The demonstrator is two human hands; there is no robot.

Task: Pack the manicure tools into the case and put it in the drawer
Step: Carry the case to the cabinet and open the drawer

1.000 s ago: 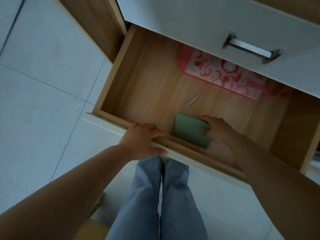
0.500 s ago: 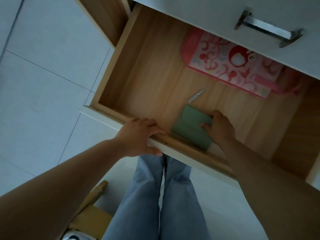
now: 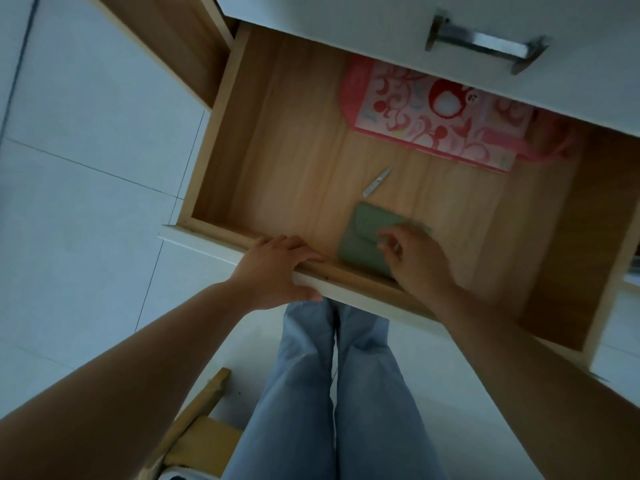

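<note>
Nearest to me are jeans-clad legs (image 3: 332, 393) over pale floor tiles (image 3: 79, 202), w/ a bit of yellow wooden frame (image 3: 197, 434) at the bottom edge. My left hand (image 3: 273, 268) grips the front rail of the open drawer (image 3: 221, 143), fingers curled over the top edge, thumb under it on the white face. My right hand (image 3: 412, 258) reaches inside, over the right part of the green case (image 3: 360, 237); fingers loosely bent, tips look to be on or just above the case, blurred, so I can't tell if it's holding or only touching. The case lies flat on the drawer floor, flap side up, tight against the front rail, approx centre of the drawer's width. Its long axis runs near-left to far-right, roughly along the rail; flap edge faces left. Just beyond it, apart from it, a small metal tool (image 3: 376, 181) lies loose on the wood, long axis tilted from near-left to far-right, slimmer tip toward the near-left. Further back sits a pink patterned packet (image 3: 436, 123), partly under the white drawer front above, which carries a metal handle (image 3: 485, 45).
</note>
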